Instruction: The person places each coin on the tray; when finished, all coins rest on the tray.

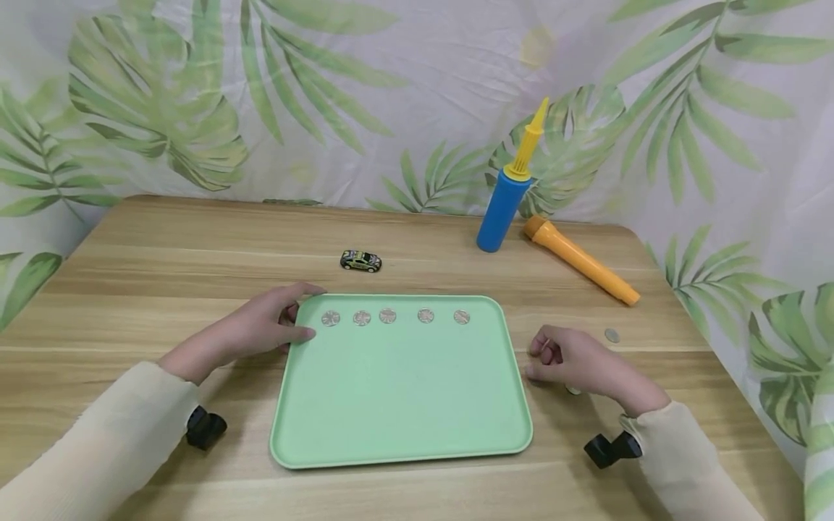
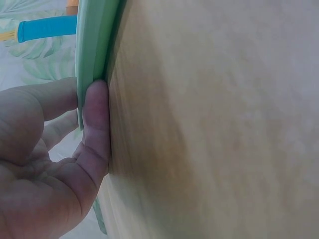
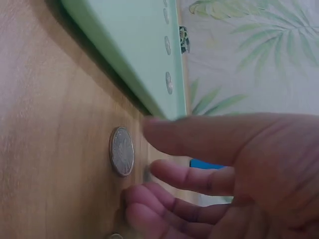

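Note:
A green tray (image 1: pixel 404 391) lies on the table, with several silver coins (image 1: pixel 387 316) in a row along its far side. At the tray's far left corner, my left hand (image 1: pixel 270 318) pinches the rim (image 2: pixel 92 55) between its digits. My right hand (image 1: pixel 580 362) is just right of the tray, low over the table. Its fingers are loosely bent with nothing seen between them. In the right wrist view a coin (image 3: pixel 122 152) is on the table near those fingertips, with part of another coin (image 3: pixel 115 236) by the lower edge. Another coin (image 1: pixel 612 335) lies beyond that hand.
Behind the tray sits a small toy car (image 1: pixel 361 261). A blue and yellow hand pump (image 1: pixel 503 206) stands upright at the back right, beside an orange microphone-shaped stick (image 1: pixel 580 259) lying down. A leaf-patterned cloth (image 1: pixel 443 94) hangs behind the wooden table (image 1: pixel 195 239).

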A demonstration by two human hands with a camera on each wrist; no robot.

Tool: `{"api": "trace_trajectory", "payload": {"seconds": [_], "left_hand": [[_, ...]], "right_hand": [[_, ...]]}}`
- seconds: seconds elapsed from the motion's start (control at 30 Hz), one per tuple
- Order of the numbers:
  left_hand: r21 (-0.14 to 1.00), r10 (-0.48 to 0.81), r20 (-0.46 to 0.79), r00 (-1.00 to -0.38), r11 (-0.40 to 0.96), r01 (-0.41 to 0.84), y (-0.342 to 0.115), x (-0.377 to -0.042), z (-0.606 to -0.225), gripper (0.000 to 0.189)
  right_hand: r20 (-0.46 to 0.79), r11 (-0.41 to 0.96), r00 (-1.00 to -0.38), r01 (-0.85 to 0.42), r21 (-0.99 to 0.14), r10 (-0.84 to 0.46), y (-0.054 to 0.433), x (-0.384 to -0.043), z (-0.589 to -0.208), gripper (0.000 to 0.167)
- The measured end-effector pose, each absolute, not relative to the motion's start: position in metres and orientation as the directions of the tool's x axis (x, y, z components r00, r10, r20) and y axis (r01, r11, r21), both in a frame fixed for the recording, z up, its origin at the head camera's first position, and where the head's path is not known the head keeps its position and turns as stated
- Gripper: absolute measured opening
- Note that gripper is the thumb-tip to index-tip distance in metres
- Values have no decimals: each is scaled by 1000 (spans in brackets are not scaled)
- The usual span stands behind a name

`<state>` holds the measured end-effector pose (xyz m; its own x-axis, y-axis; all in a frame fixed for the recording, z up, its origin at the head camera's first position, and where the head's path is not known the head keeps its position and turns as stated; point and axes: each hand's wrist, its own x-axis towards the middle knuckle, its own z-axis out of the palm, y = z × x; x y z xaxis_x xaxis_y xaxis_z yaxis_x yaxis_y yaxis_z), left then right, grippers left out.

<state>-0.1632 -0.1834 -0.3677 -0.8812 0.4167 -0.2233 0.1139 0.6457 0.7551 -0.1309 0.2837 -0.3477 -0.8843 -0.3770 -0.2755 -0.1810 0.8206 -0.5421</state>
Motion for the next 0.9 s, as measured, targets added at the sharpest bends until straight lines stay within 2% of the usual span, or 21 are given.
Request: {"api": "trace_trajectory", "payload": {"seconds": [0.17,0.43,0.9], "left_hand": [[760,419,-219,-881,640,115,-183,-164,-368,67],[751,401,-237,-885,654,95,-180,-164,-367,67],[755,422,-223,-879,644,118,-182,-164,-366,67]], "right_hand": [[-329,843,-862,-182,-507,-384,282,-126,-344,31],[-363,885,-875,-140,-444,-320,280,-123,-342,26],[-348,877,-880,-141,-460,-323,280,-121,-344,23]]}}
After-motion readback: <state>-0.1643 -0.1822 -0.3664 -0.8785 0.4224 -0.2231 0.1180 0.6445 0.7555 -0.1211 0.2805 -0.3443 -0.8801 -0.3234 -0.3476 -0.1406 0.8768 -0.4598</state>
